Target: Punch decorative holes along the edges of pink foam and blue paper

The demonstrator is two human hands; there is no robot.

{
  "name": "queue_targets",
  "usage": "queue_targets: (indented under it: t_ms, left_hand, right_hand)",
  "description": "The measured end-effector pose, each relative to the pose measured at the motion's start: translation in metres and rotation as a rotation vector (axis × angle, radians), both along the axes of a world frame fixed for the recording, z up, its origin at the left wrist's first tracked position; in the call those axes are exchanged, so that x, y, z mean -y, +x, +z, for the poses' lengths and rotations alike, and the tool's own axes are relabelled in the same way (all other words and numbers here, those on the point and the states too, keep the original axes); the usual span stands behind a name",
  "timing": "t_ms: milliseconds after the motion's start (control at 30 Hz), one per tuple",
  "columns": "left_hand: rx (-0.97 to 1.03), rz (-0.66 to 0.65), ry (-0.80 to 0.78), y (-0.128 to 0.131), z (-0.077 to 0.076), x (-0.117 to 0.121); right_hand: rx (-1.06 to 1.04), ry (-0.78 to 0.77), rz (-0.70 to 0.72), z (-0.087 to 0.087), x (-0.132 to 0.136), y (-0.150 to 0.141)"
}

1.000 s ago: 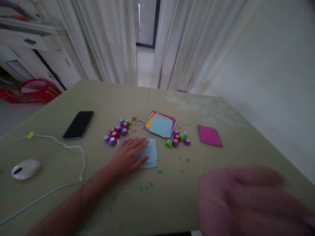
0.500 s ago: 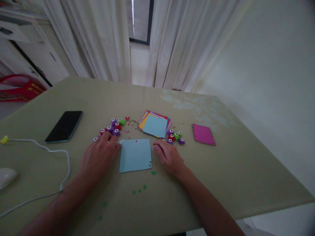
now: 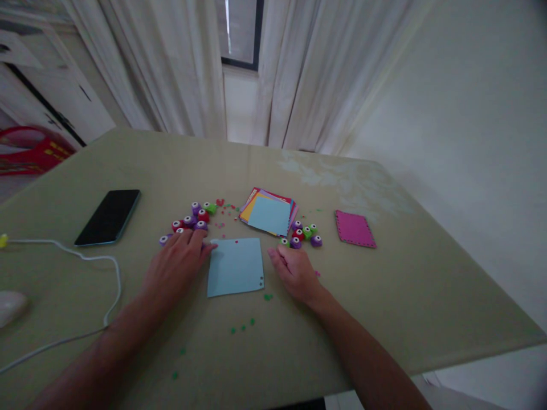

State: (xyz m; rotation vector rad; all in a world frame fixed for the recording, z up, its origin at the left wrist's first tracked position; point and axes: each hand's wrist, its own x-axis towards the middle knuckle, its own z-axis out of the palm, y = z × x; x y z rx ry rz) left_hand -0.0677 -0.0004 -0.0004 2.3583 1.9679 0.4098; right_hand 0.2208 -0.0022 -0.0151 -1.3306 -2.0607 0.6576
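A light blue square of paper (image 3: 236, 267) lies between my hands, with two small holes at its lower right corner and a tiny red bit near its top edge. My left hand (image 3: 182, 256) rests palm down, fingers apart beside the punches and thumb at the paper's top left corner. Right of the paper, my right hand (image 3: 294, 272) is curled closed; anything inside it is hidden. Small purple, red and green paper punches with white eye-like tops form a left cluster (image 3: 190, 221) and a right cluster (image 3: 306, 233), partly behind my hands.
Beyond lies a stack of coloured paper (image 3: 269, 214). A magenta square with notched edges (image 3: 354, 229) sits at right. A phone (image 3: 109, 216), white cable (image 3: 111, 273) and white mouse (image 3: 12, 307) are left. Green paper bits (image 3: 243, 328) dot the table's front.
My left thumb has extended onto the paper's top left corner. My right hand's fingers are curled in more tightly. The view has shifted slightly; the paper stays between my hands.
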Motion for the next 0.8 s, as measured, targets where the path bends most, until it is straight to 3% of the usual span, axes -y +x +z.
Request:
queue_targets:
  t_ms: [100, 233, 500, 700, 800]
  left_hand:
    - [0.207, -0.044, 0.057, 0.005, 0.000, 0.002]
    - [0.442, -0.196, 0.082, 0.015, -0.002, 0.008]
    - [0.641, -0.319, 0.034, 0.027, -0.012, 0.014]
    - [0.692, -0.337, 0.077, 0.029, -0.008, 0.013]
    - [0.688, -0.345, 0.085, 0.029, -0.007, 0.014]
  right_hand:
    - [0.016, -0.008, 0.015, 0.001, 0.002, 0.000]
    - [0.007, -0.031, 0.026, 0.002, 0.003, -0.002]
    - [0.060, -0.113, 0.162, 0.007, 0.009, -0.004]
    - [-0.094, -0.217, 0.195, 0.013, 0.014, -0.004]
    - [-0.357, -0.338, 0.273, 0.017, 0.019, -0.005]
